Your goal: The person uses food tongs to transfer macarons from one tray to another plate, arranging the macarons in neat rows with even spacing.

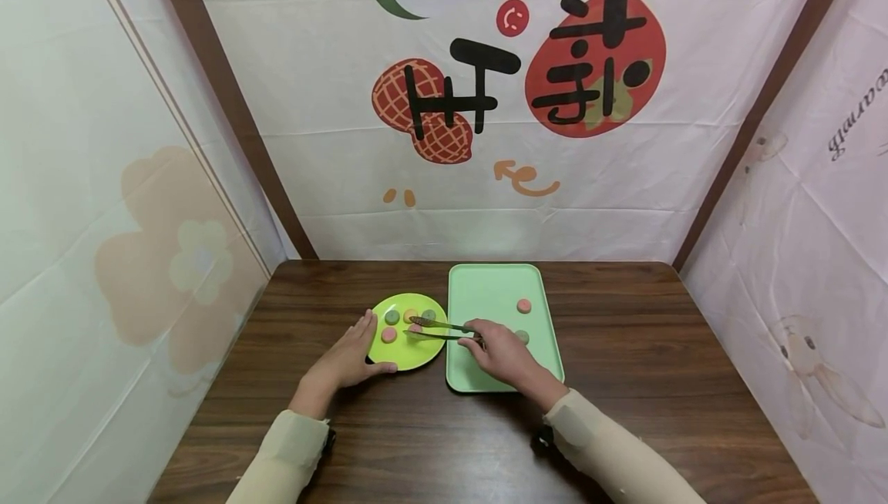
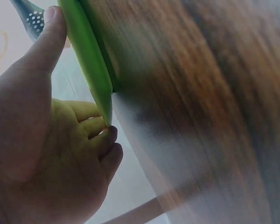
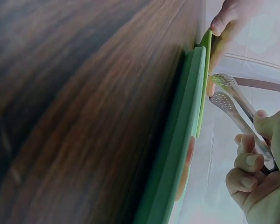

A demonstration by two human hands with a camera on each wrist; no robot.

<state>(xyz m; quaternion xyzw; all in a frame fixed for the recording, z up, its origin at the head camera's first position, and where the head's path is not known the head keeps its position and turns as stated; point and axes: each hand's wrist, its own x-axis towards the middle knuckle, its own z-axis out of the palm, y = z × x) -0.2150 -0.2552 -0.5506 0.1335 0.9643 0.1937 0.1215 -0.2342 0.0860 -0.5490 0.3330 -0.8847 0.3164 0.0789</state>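
Observation:
My right hand (image 1: 502, 351) grips a pair of metal tongs (image 1: 438, 324) with perforated heads, also seen in the right wrist view. The tongs' arms stand apart over a yellow-green plate (image 1: 409, 361), with a pink macaron (image 1: 415, 328) between their tips; whether they touch it I cannot tell. Also on the plate are a yellow macaron (image 1: 409, 314), two green macarons (image 1: 391, 317) and another pink macaron (image 1: 389, 334). My left hand (image 1: 350, 354) rests against the plate's left rim, thumb and fingers spread along it; the left wrist view shows them touching the rim (image 2: 91, 60).
A light green tray (image 1: 486, 288) lies right beside the plate, under my right hand. On it are a pink macaron (image 1: 523, 306) and a green macaron (image 1: 522, 337), partly covered by the hand. Both dishes lie on a dark wooden table (image 1: 624, 334), with printed fabric walls (image 1: 333, 180) around it.

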